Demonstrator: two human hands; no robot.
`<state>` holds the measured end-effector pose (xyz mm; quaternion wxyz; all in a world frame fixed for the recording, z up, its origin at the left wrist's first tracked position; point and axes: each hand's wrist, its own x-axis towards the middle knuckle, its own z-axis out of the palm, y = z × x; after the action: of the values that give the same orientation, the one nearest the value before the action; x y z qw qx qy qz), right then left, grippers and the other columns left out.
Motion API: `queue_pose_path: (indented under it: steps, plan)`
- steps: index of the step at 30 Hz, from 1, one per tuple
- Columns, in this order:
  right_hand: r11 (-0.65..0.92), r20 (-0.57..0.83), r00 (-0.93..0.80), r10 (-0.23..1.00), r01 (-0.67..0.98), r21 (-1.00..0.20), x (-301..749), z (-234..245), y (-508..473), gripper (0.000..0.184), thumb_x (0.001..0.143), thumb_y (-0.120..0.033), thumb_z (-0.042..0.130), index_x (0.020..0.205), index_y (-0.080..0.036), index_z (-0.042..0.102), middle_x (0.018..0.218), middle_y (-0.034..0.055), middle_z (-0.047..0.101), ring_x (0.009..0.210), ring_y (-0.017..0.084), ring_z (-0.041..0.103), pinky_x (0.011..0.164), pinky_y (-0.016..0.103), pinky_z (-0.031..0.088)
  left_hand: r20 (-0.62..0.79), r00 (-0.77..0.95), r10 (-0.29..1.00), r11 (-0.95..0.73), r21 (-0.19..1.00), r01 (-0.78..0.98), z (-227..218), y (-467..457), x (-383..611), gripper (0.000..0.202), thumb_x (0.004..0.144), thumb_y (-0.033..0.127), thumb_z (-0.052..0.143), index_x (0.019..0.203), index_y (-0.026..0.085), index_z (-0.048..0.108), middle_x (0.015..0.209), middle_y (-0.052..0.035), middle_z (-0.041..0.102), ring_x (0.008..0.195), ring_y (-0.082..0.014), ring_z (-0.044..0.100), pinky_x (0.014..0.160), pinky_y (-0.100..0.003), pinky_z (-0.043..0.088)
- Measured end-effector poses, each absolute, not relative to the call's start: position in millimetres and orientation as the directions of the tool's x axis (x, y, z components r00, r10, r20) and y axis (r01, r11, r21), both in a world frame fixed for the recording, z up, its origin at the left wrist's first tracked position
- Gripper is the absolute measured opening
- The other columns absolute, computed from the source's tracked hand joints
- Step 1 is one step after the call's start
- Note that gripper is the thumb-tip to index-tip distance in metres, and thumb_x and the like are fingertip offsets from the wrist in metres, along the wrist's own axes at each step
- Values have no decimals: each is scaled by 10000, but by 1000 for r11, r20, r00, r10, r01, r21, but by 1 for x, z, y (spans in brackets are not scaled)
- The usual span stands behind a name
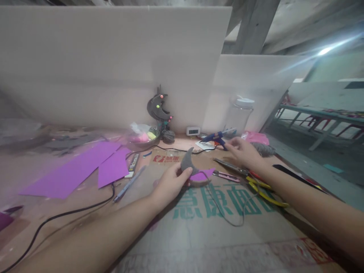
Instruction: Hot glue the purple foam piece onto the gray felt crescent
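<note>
My left hand [173,182] is closed on a grey crescent [187,161], its thumb pressing on the front. Purple sheet material [203,174] shows along the crescent's lower part. A grey strand of yarn [220,214] runs from it and loops over the printed cardboard. Farther back on the right, my right hand [241,151] has its fingers closed at the handle of a blue glue gun [212,137], whose nozzle points left. Scissors with yellow handles [265,185] and a pink utility knife [226,176] lie between my arms.
Purple sheets [74,168], a pen [129,184] and a black cord [68,210] lie on the left. Behind are a bowl [143,138], a decorated grey moon [158,108], a small digital clock [193,131] and a clear jar [240,115]. White panels [113,68] stand behind the table.
</note>
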<state>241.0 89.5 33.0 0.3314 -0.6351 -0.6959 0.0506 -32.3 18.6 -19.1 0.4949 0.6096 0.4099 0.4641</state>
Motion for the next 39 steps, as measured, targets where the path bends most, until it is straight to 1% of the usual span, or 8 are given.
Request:
queue_pose_path:
  steps: [2, 4, 10, 15, 18, 21, 35, 39]
  plan:
    - [222, 244, -82, 966, 745, -629, 225, 34, 55, 380, 838, -572, 537, 800, -194, 528, 642, 1, 602, 569, 153, 576, 543, 270, 455, 161, 224, 961, -169, 985, 17, -18, 18, -32, 267, 843, 425, 580, 865, 160, 563, 653, 31, 548, 581, -121, 525, 568, -235, 397]
    - [63, -51, -198, 979, 532, -844, 207, 32, 24, 401, 817, -613, 553, 845, -224, 457, 508, -74, 496, 393, 111, 461, 382, 222, 352, 160, 196, 967, -165, 986, 8, -17, 17, -32, 281, 840, 433, 584, 899, 159, 566, 649, 34, 545, 567, -119, 522, 555, -232, 400]
    - [-255, -269, -312, 911, 85, -963, 174, 17, -20, 486, 709, -510, 733, 932, -244, 392, 662, -57, 595, 475, 111, 555, 431, 238, 467, 190, 154, 969, -196, 981, 19, -16, 15, -33, 312, 852, 458, 570, 932, 157, 560, 612, 33, 541, 574, -124, 533, 554, -225, 407]
    - [1, -129, -276, 953, 426, -905, 188, 14, -5, 325, 795, -463, 640, 968, -207, 540, 563, -54, 539, 456, 108, 484, 434, 229, 372, 191, 195, 962, -201, 979, 33, -15, 15, -33, 283, 860, 434, 566, 921, 158, 560, 619, 40, 529, 566, -112, 509, 537, -215, 377]
    - [331, 171, -301, 938, 640, -693, 197, 20, 5, 208, 836, -380, 594, 880, -191, 670, 732, 23, 645, 650, 152, 566, 593, 282, 419, 190, 230, 955, -209, 976, 62, -15, 16, -33, 266, 864, 423, 559, 888, 158, 556, 610, 42, 521, 571, -118, 499, 539, -222, 372]
    - [482, 369, -327, 870, 720, -500, 199, 25, 13, 219, 868, -352, 562, 830, -190, 704, 808, 46, 674, 746, 178, 588, 677, 304, 423, 183, 250, 951, -221, 966, 133, -16, 16, -34, 261, 863, 420, 554, 827, 162, 547, 606, 38, 522, 586, -127, 496, 552, -232, 366]
    - [434, 469, -151, 870, 687, -583, 189, 9, 36, 189, 855, -316, 576, 787, -174, 681, 743, 37, 694, 676, 165, 595, 635, 281, 441, 145, 349, 926, -235, 944, 232, -14, 14, -37, 276, 888, 419, 515, 761, 173, 524, 642, 41, 510, 612, -123, 474, 582, -238, 348]
    - [378, 365, -149, 919, 598, -706, 193, 0, 39, 241, 859, -324, 548, 1007, -188, 680, 922, 52, 709, 648, 150, 603, 602, 284, 471, 147, 353, 924, -237, 944, 228, -14, 14, -37, 286, 886, 426, 517, 752, 173, 525, 642, 41, 510, 612, -123, 473, 579, -236, 347]
